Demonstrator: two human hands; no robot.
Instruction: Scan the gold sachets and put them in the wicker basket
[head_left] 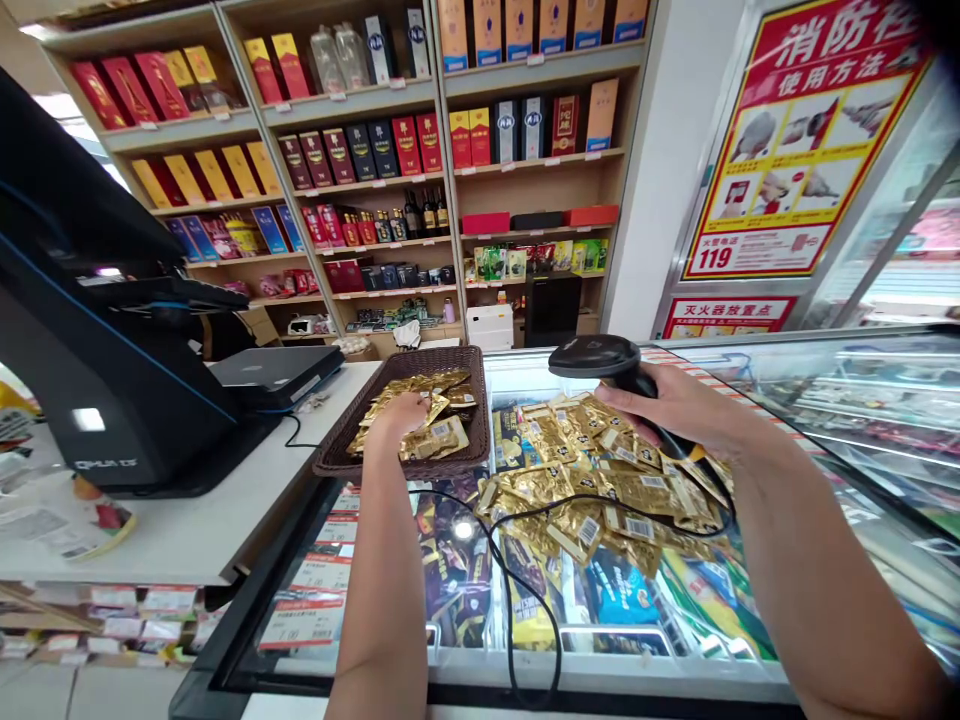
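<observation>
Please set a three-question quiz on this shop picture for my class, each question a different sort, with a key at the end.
1. Which hand holds the black scanner?

2. Fill in the missing word: the left hand reaches among gold packets in the brown ____.

3. True or false: all the gold packets lie in that one container.

Key:
1. The right hand.
2. Basket.
3. False; many lie on the glass top.
</observation>
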